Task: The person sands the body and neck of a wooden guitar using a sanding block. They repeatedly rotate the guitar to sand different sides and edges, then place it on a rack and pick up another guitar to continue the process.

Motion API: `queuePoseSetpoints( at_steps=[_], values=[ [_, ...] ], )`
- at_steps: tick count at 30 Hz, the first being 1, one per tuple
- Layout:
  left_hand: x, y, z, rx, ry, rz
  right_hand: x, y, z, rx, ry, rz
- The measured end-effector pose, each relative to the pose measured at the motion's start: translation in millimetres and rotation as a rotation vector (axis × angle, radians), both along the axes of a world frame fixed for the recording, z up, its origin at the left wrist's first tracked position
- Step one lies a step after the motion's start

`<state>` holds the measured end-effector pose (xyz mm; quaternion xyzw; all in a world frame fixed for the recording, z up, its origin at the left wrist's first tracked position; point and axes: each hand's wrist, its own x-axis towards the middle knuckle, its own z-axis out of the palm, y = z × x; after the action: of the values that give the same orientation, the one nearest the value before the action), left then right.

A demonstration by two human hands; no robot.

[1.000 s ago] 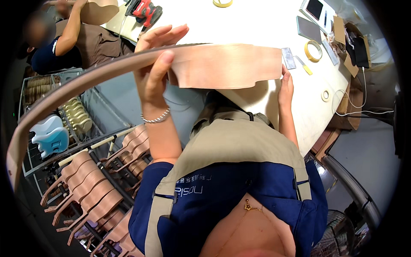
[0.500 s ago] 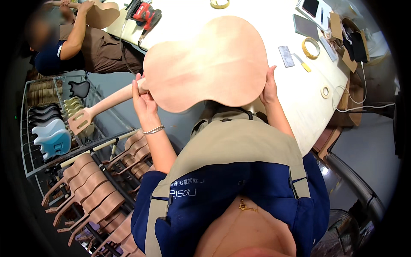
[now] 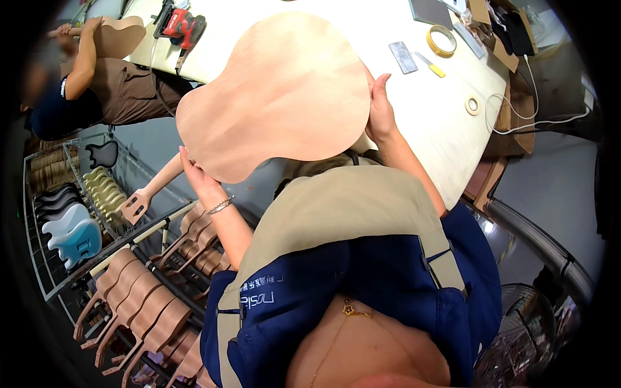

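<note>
One bare-wood guitar (image 3: pixel 278 90) held over near edge of tabletop (image 3: pixel 443 136): left hand (image 3: pixel 202 184) clasping neck end, right hand (image 3: pixel 382 116) gripping broad rim, both partly hidden; opposed holds probably balance weight.

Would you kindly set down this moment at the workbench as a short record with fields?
Held object: unfinished wooden guitar, broad flat face toward the camera, neck pointing lower left
Left hand: at the body's edge, beside the neck
Right hand: at the body's right edge
On the white table: red power tool, yellow-handled blade, two tape rolls
Co-worker: upper left, holding another guitar
</note>
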<state>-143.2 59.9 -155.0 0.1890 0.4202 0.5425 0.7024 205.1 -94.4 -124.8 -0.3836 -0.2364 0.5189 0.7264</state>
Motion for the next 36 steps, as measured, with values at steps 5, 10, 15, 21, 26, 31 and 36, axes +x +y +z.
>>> queuePoseSetpoints(
  at_steps=[5,10,15,21,26,31,36],
  values=[
    [13,-12,13,-0.058,0.076,0.031,4,0,7,-0.095,-0.100,0.049],
    [17,-20,32,-0.036,0.018,0.030,5,3,12,-0.137,-0.027,0.028],
    [35,-31,57,0.114,0.049,0.083,13,5,-12,-0.101,0.156,-0.072],
    [63,-44,89,0.299,0.148,-0.009,22,2,-50,-0.119,0.322,-0.122],
    [78,-54,108,0.384,0.203,-0.017,20,-3,-48,-0.123,0.310,-0.156],
    [83,-57,117,0.412,0.110,0.007,26,-12,-73,-0.024,0.215,-0.051],
    [93,-55,129,0.653,-0.058,-0.034,66,-35,-130,-0.117,-0.044,0.157]
  ],
)
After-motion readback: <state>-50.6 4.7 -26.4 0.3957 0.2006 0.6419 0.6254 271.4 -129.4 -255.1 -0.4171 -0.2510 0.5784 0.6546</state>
